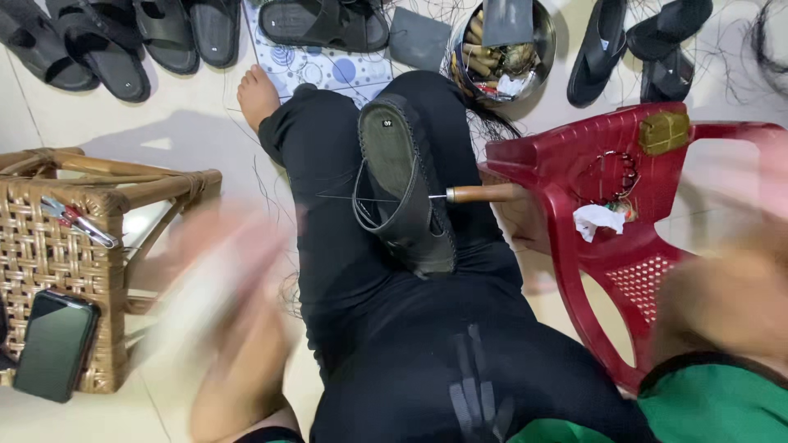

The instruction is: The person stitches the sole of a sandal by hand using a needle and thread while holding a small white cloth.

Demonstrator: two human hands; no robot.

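Note:
A black sandal (402, 193) lies sole-up on my lap, across my black trousers. An awl with a wooden handle (484, 194) is stuck through its side, and the thin metal shaft comes out on the left. Neither hand touches the sandal. My left hand (222, 312) is a motion blur at the lower left, beside my thigh. At the right edge my right hand (730, 279) is also blurred, in front of the red chair. Whether either hand holds anything is hidden by the blur.
A wicker stool (57, 246) on the left carries a dark phone (56, 344) and small pliers (78, 221). A red plastic chair (607, 164) on the right holds a white rag and a yellowish block. A steel bowl (502, 49) of tools and several black sandals (123, 41) lie ahead.

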